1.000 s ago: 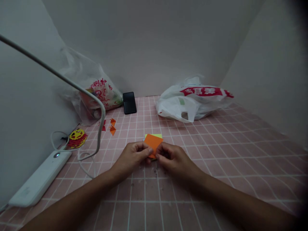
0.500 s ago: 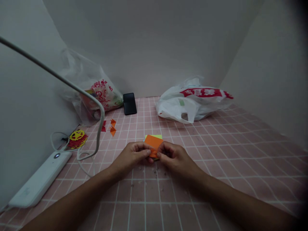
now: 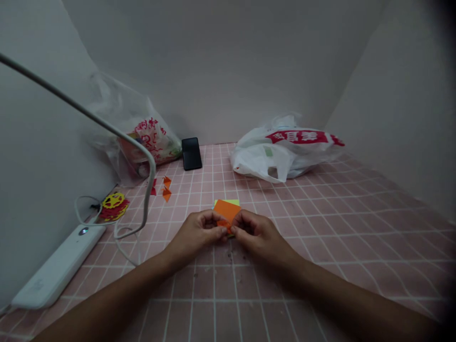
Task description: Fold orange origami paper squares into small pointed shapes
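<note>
Small folded orange paper (image 3: 224, 223) between left hand (image 3: 199, 232) and right hand (image 3: 259, 235), both pinching it.

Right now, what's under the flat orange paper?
Yellow paper peeks out past the far edge of the orange paper. That, the left hand and the right hand hide the rest.
</note>
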{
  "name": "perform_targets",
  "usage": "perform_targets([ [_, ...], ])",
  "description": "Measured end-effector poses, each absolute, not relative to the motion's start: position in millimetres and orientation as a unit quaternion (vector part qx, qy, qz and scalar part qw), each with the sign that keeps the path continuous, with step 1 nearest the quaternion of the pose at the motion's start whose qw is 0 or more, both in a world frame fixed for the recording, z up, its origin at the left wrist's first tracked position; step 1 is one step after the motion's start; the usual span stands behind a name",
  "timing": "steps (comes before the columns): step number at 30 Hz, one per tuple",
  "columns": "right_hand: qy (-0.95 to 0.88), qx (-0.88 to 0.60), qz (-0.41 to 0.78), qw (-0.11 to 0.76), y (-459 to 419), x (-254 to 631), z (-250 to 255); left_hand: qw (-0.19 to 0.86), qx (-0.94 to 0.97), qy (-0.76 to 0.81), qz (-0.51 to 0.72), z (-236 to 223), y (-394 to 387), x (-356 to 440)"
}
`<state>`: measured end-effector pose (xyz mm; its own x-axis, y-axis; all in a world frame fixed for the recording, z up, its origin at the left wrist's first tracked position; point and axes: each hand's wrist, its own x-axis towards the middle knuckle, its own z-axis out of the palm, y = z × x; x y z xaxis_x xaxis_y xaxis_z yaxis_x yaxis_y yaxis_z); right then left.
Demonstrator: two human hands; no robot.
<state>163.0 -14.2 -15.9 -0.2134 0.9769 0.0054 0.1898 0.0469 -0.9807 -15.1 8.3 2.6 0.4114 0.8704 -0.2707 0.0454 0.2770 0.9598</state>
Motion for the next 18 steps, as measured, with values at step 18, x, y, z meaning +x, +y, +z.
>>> perform_targets([
  [18,-0.453,-0.393,0.657,0.457,-6.8,160.3,-17.6,0.737,0.341,0.444,0.38,-1.3,2.0,-7.9],
])
